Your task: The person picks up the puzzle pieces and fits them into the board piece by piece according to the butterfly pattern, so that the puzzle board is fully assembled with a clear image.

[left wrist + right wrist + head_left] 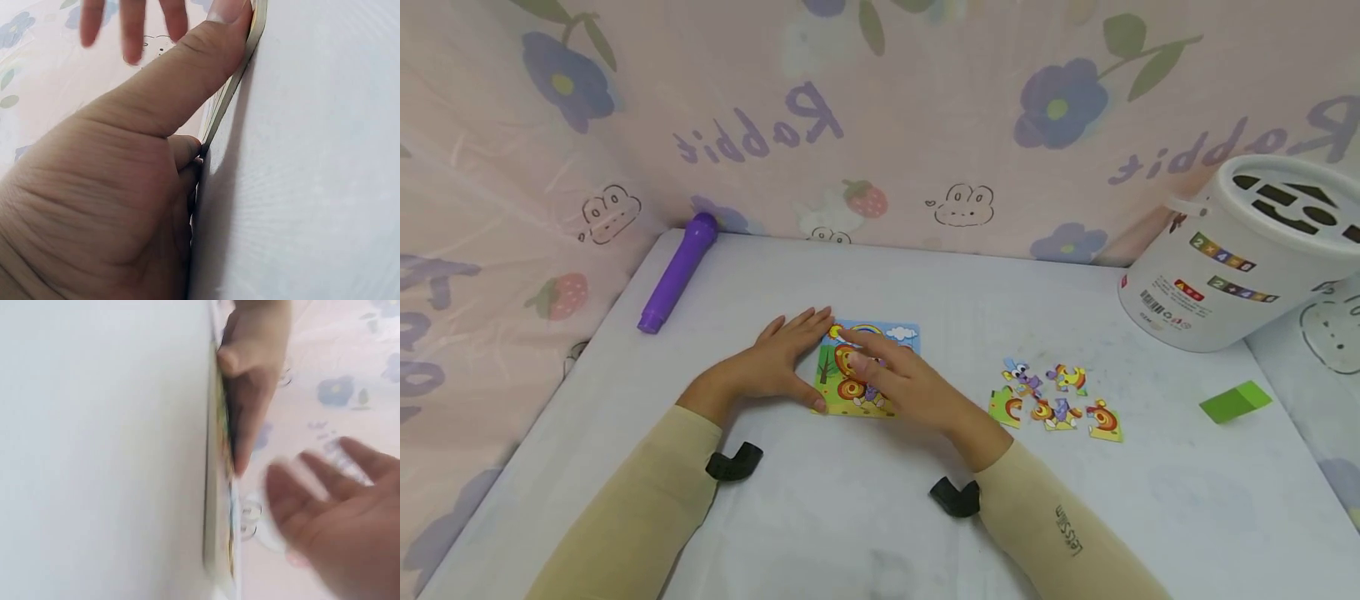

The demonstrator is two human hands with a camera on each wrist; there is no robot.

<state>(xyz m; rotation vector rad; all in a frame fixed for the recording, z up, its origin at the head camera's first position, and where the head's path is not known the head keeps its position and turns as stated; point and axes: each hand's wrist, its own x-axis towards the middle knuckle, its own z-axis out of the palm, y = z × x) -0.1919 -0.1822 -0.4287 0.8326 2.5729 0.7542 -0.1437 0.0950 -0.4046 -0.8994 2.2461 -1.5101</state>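
A square jigsaw puzzle [880, 408] with a bright cartoon picture lies flat on the white table, its board edge [219, 544] visible in the right wrist view. My left hand [778, 358] rests against the puzzle's left side, fingers stretched toward the far corner. Its thumb [200, 69] presses on the near-left corner. Over the puzzle is my right hand [917, 387], partly covering the picture. In the right wrist view the right hand [344, 512] has loosely spread fingers, apart from the board and holding nothing.
Several loose puzzle pieces [1058, 414] lie to the right of the puzzle. A white bucket [1187, 292] with a shape-slotted lid stands at the back right, near a green folded piece [1236, 402]. A purple toy microphone [677, 275] lies back left. Patterned cloth [910, 133] encloses the table.
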